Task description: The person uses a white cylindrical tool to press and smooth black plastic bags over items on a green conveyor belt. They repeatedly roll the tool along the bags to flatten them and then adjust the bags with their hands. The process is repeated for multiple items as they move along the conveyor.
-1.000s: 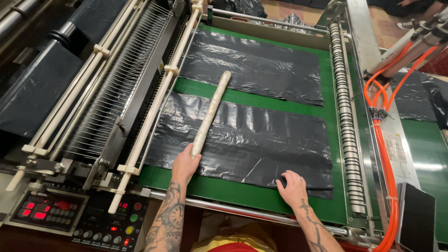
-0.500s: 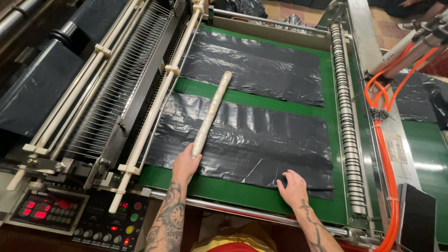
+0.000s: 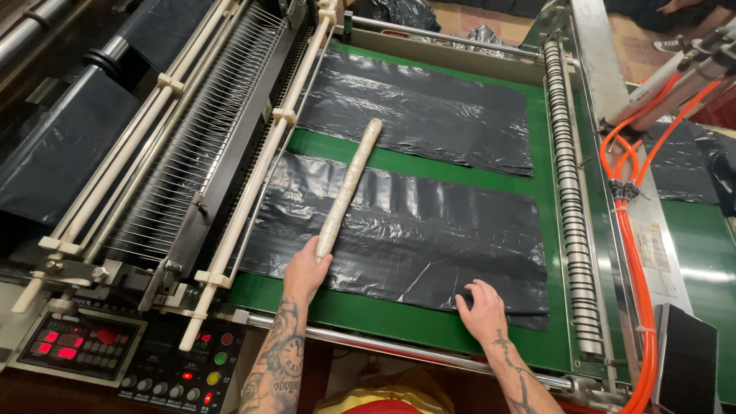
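My left hand [image 3: 305, 270] grips the near end of a long pale stick [image 3: 349, 186], which lies slanted across the near stack of black plastic bags [image 3: 414, 230] on the green machine bed [image 3: 360, 314]. My right hand [image 3: 481, 310] presses flat on the near right edge of that same stack, fingers spread. A second stack of black plastic bags [image 3: 418, 111] lies farther back on the bed, and the stick's far end reaches toward it.
A rack of thin metal rods and pale rails [image 3: 184, 169] runs along the left. A ribbed roller [image 3: 566, 192] lines the bed's right side, with orange hoses [image 3: 632, 230] beyond. A control panel [image 3: 115, 356] with red displays and coloured buttons sits at the near left.
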